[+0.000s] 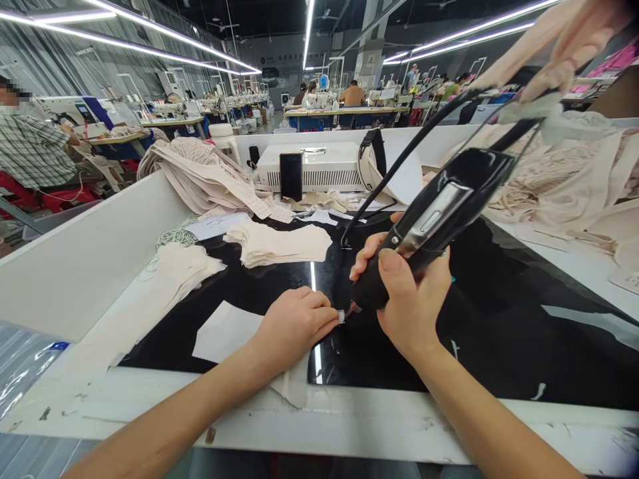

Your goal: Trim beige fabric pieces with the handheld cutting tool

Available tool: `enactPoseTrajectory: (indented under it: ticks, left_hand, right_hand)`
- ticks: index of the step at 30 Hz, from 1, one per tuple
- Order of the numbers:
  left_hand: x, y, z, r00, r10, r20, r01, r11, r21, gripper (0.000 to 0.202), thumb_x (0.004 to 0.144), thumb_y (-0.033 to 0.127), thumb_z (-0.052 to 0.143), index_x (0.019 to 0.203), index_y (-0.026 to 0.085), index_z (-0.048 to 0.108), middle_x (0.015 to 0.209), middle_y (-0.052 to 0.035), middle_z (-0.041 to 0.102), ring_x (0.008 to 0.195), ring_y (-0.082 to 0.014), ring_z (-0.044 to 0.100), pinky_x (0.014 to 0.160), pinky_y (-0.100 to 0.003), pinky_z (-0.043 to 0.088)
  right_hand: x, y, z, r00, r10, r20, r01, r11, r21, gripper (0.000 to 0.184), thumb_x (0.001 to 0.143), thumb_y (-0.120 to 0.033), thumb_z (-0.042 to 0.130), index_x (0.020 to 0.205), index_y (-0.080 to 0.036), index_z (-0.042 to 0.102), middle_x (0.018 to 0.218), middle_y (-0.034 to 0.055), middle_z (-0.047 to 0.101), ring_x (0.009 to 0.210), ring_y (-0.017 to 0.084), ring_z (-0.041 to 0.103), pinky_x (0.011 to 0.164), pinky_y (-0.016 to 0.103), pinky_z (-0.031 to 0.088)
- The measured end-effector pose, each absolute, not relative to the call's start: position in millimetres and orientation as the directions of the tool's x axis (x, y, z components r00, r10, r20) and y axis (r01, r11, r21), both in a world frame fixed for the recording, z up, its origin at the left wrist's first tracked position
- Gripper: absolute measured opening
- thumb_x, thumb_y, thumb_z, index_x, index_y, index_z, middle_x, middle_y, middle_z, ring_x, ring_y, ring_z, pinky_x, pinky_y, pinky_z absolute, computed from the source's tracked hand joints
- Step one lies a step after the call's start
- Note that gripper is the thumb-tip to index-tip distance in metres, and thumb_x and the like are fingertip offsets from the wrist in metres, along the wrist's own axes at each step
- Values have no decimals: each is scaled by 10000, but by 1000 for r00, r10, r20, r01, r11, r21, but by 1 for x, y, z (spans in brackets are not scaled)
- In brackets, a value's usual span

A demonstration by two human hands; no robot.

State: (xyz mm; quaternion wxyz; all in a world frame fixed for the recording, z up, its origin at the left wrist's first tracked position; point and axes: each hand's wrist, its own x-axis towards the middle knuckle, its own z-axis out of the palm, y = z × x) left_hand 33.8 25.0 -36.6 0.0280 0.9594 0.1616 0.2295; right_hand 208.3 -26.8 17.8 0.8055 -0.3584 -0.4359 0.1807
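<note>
My right hand (417, 303) is wrapped around a black corded hand tool (432, 209) with a silver plate on its side. The tool is tilted, with its thin tip pointing down to the left. My left hand (297, 316) has its fingers pressed together on a small white piece (341, 317), close beside that tip. Beneath my left forearm lies a white sheet piece (227, 329), and cream fabric (289, 386) shows near the table's front edge. Beyond my hands a stack of cream fabric pieces (282, 243) rests on the glossy black mat (369, 349).
Fabric bundles (200, 166) are heaped at the back left, more fabric (564, 173) at the right. A white vented box (319, 163) and a phone (291, 176) stand at the back. The tool's black cord (399, 159) arches over the mat. At far left sits a person (30, 146).
</note>
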Motion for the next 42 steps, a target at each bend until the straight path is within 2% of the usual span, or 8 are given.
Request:
enactPoseTrajectory:
  ticks: [7, 13, 17, 24, 29, 36, 42]
  left_hand:
    - [35, 26, -33, 841, 383, 382, 327, -923, 205, 216, 1153, 377, 706, 1086, 241, 860, 1049, -17, 801, 911, -195, 681, 802, -346, 503]
    - [34, 24, -35, 821, 393, 414, 336, -919, 208, 198, 1149, 307, 703, 1049, 235, 858, 1025, -4, 806, 892, -194, 674, 769, -351, 490]
    - [33, 23, -36, 805, 368, 465, 326, -930, 170, 261, 1174, 303, 650, 1013, 220, 838, 1002, -10, 794, 874, -180, 681, 754, -345, 484]
    - [31, 21, -38, 817, 276, 506, 303, -952, 29, 369, 1207, 289, 560, 940, 208, 801, 982, -14, 778, 812, -163, 662, 746, -358, 456]
    - [32, 20, -38, 820, 268, 506, 306, -952, 8, 357, 1205, 285, 564, 943, 216, 797, 969, -13, 773, 817, -160, 660, 768, -357, 455]
    - [32, 21, -41, 826, 245, 508, 295, -955, -19, 329, 1204, 278, 568, 994, 222, 815, 949, -11, 769, 831, -176, 665, 782, -363, 475]
    - [32, 23, -42, 823, 230, 520, 287, -957, -32, 317, 1204, 261, 562, 1022, 230, 820, 942, -9, 768, 827, -172, 665, 779, -362, 480]
  right_hand:
    - [210, -26, 18, 541, 604, 585, 14, 689, -725, 497, 858, -543, 966, 1100, -276, 623, 828, -75, 744, 585, 121, 682, 542, 279, 616]
    - [210, -26, 16, 536, 601, 592, 25, 690, -723, 500, 865, -549, 958, 1106, -277, 615, 834, -74, 739, 575, 121, 682, 525, 272, 602]
    - [209, -26, 17, 539, 597, 595, 50, 682, -730, 510, 873, -581, 938, 1114, -281, 604, 827, -74, 727, 571, 123, 677, 535, 278, 619]
    - [208, -26, 17, 550, 592, 589, 41, 685, -727, 515, 862, -574, 947, 1124, -280, 614, 814, -79, 724, 571, 118, 673, 539, 265, 621]
    - [209, -27, 16, 545, 600, 585, 27, 685, -728, 510, 865, -559, 951, 1132, -282, 615, 823, -78, 727, 582, 120, 673, 552, 271, 621]
    - [214, -21, 20, 577, 557, 598, 63, 699, -712, 448, 874, -529, 945, 1022, -288, 597, 828, -67, 707, 593, 135, 668, 549, 295, 595]
    - [211, -15, 20, 573, 552, 606, 76, 700, -710, 457, 877, -568, 921, 1038, -301, 587, 825, -69, 688, 584, 137, 648, 534, 302, 600]
